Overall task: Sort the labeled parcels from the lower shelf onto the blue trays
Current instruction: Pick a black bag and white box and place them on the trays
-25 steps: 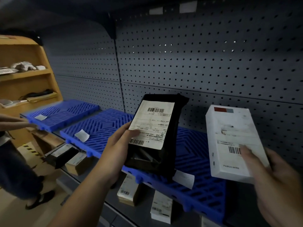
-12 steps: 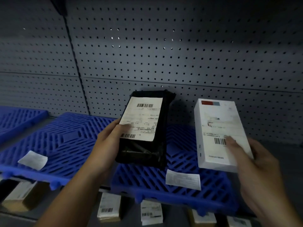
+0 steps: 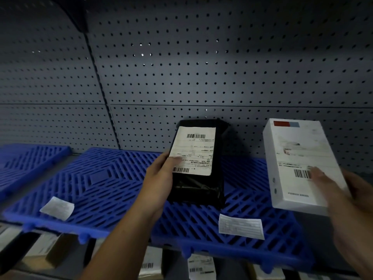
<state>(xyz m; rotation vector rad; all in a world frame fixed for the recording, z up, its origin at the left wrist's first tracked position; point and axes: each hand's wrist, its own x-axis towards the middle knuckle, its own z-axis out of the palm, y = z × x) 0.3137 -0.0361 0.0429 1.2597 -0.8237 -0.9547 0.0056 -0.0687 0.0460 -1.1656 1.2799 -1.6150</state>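
Note:
My left hand [image 3: 161,179] grips a black bag parcel [image 3: 198,188] with a white barcode label, held upright over the right blue tray [image 3: 242,207]. Its lower edge is close to the tray; I cannot tell whether it touches. My right hand [image 3: 347,201] holds a white box parcel [image 3: 296,158] with a barcode label, tilted upright past that tray's right end. The middle blue tray [image 3: 96,178] carries a small white paper tag [image 3: 57,208]. A larger white tag [image 3: 241,229] lies at the front of the right tray.
A grey pegboard wall [image 3: 201,77] backs the shelf. A third blue tray [image 3: 24,164] shows at the far left. On the lower shelf below the trays lie several labeled parcels, among them a brown box [image 3: 43,251] and white-labeled packages [image 3: 200,267].
The view shifted right, so the wooden shelf and the other person left the frame. The black bag has come lower and nearer the right tray. The white box stays held on the right.

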